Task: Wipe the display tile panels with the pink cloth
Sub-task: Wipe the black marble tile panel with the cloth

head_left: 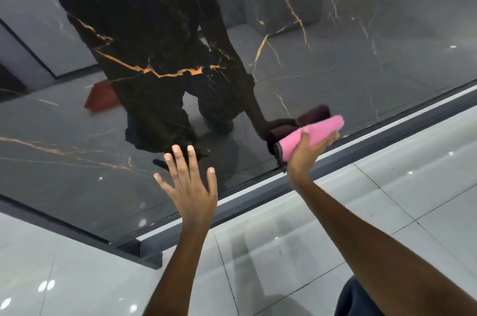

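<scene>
A glossy black display tile panel (77,160) with orange veins fills most of the view and mirrors a person standing before it. My right hand (304,155) grips the folded pink cloth (317,132) and presses it against the panel near its lower edge. My left hand (189,186) is raised in front of the panel with fingers spread, holding nothing; whether the fingertips touch the surface I cannot tell.
A dark metal frame rail (258,199) runs along the panel's bottom edge. Below it lies a shiny pale grey tiled floor (258,251). A red object (102,96) shows only as a reflection in the panel. Dark trouser fabric (351,300) is at the bottom right.
</scene>
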A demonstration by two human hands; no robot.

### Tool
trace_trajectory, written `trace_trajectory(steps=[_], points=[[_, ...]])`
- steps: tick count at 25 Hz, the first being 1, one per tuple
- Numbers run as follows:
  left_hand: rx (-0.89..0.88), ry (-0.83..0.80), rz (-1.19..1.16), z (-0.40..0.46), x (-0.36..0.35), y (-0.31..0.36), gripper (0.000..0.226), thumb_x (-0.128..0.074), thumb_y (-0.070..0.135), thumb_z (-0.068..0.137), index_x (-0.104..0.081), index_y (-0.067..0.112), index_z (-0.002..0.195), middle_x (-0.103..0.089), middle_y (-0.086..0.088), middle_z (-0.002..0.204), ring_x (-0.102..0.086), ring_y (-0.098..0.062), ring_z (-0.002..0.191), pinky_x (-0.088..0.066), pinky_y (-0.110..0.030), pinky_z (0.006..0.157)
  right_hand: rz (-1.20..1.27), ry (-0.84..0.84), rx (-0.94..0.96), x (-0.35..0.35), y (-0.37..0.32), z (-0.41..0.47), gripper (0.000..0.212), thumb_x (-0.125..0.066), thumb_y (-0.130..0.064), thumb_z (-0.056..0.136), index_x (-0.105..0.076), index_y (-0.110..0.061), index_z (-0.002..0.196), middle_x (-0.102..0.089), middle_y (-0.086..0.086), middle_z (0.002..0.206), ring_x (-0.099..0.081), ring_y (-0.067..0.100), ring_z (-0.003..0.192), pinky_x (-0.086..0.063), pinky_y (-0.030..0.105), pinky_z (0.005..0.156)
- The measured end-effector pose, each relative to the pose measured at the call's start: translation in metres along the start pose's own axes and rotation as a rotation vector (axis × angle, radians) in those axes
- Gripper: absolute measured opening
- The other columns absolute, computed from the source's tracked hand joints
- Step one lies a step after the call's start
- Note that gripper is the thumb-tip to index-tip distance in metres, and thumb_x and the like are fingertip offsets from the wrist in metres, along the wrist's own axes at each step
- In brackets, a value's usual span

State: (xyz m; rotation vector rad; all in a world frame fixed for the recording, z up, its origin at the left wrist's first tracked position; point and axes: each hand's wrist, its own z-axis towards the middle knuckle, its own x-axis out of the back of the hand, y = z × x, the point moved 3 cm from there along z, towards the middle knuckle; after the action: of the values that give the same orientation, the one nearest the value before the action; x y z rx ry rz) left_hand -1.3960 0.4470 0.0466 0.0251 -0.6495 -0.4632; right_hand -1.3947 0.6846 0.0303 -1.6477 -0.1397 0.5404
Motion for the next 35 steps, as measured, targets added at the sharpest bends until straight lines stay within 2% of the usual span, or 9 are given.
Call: trace_trajectory(steps=[6, 10, 13, 18, 20, 23, 26, 31, 35], points=[[-0.107, 0.166, 0.015, 0.089, 0.025, 0.021, 0.057, -0.027, 0.034, 0.105, -0.005, 0.027, 0.157, -0.001, -0.006, 0.162, 0.002, -0.034, 0.148, 0.014, -0.044, 0.117, -0.132, -0.396, -0.123, -0.028, 0.043, -0.127, 0.086, -0.048, -0.029, 0.1, 0.021, -0.013, 0.149, 0.022, 0.003, 0.159, 0.003, 0.013, 0.146, -0.008, 0.016, 0.116], [-0.188, 0.189, 0.164, 0.079, 0.014, 0.014, 0.063, -0.028, 0.036, 0.105, 0.008, 0.027, 0.156, 0.024, 0.005, 0.161, 0.008, -0.033, 0.148, 0.017, -0.047, 0.117, -0.186, -0.023, 0.037, 0.013, 0.012, 0.016, 0.07, -0.046, -0.009, 0.1, 0.001, 0.002, 0.151, 0.009, 0.017, 0.16, 0.007, 0.027, 0.149, 0.006, 0.032, 0.12], [-0.198, 0.25, 0.204, 0.08, 0.007, 0.011, 0.063, -0.028, 0.036, 0.104, 0.006, 0.026, 0.156, 0.02, 0.004, 0.162, 0.02, -0.024, 0.149, 0.011, -0.05, 0.117, -0.201, 0.014, 0.109, 0.028, -0.006, 0.055, 0.065, -0.043, -0.018, 0.102, -0.003, -0.004, 0.152, 0.006, 0.015, 0.161, 0.005, 0.027, 0.149, 0.005, 0.033, 0.12], [-0.204, 0.293, 0.176, 0.084, 0.005, 0.013, 0.059, -0.024, 0.038, 0.105, 0.002, 0.027, 0.157, 0.015, 0.005, 0.163, 0.016, -0.022, 0.15, 0.009, -0.049, 0.118, -0.555, -0.495, 0.934, -0.043, -0.017, -0.102, 0.068, -0.028, -0.046, 0.1, -0.001, -0.019, 0.155, 0.005, 0.008, 0.162, 0.01, 0.037, 0.147, 0.003, 0.043, 0.121], [-0.205, 0.274, 0.161, 0.08, 0.005, 0.011, 0.06, -0.025, 0.038, 0.105, 0.002, 0.027, 0.157, 0.015, 0.005, 0.163, 0.017, -0.022, 0.15, 0.01, -0.048, 0.118, -0.635, -0.471, 1.283, -0.04, -0.034, -0.067, 0.073, -0.039, -0.039, 0.094, 0.0, -0.028, 0.155, 0.006, -0.006, 0.162, 0.005, 0.035, 0.148, -0.006, 0.052, 0.119], [-0.204, 0.31, 0.205, 0.076, 0.0, 0.011, 0.062, -0.027, 0.037, 0.104, 0.003, 0.026, 0.157, 0.015, 0.004, 0.163, 0.016, -0.023, 0.15, 0.01, -0.049, 0.119, -0.515, -0.07, 1.058, -0.015, -0.084, 0.026, 0.07, -0.042, -0.035, 0.091, -0.016, -0.021, 0.154, -0.008, 0.003, 0.162, 0.0, 0.031, 0.148, -0.007, 0.052, 0.118], [-0.229, 0.33, 0.234, 0.082, -0.007, 0.013, 0.06, -0.022, 0.037, 0.104, 0.002, 0.025, 0.157, 0.012, 0.003, 0.164, 0.012, -0.025, 0.151, 0.007, -0.049, 0.12, -0.352, -0.045, 0.817, -0.015, -0.094, 0.03, 0.065, -0.041, -0.034, 0.094, -0.026, -0.006, 0.15, -0.016, 0.018, 0.159, 0.0, 0.027, 0.149, -0.009, 0.048, 0.119], [-0.218, 0.287, -0.052, 0.09, 0.03, 0.04, 0.068, -0.041, 0.026, 0.099, -0.005, 0.035, 0.156, 0.007, 0.009, 0.164, 0.005, -0.018, 0.151, 0.004, -0.049, 0.118, -0.654, -0.523, 1.622, -0.038, -0.068, -0.058, 0.067, -0.053, -0.028, 0.089, -0.028, -0.016, 0.15, -0.022, 0.002, 0.158, -0.01, 0.021, 0.149, -0.013, 0.042, 0.12], [-0.233, 0.401, -0.183, 0.206, 0.111, 0.075, 0.063, -0.046, 0.02, 0.098, -0.02, 0.027, 0.154, -0.008, -0.008, 0.163, -0.007, -0.032, 0.15, 0.007, -0.043, 0.12, -0.539, -0.228, 1.557, -0.04, -0.195, 0.043, 0.058, -0.047, -0.027, 0.087, -0.042, -0.006, 0.141, -0.044, 0.022, 0.143, -0.016, 0.025, 0.147, -0.012, 0.037, 0.119]])
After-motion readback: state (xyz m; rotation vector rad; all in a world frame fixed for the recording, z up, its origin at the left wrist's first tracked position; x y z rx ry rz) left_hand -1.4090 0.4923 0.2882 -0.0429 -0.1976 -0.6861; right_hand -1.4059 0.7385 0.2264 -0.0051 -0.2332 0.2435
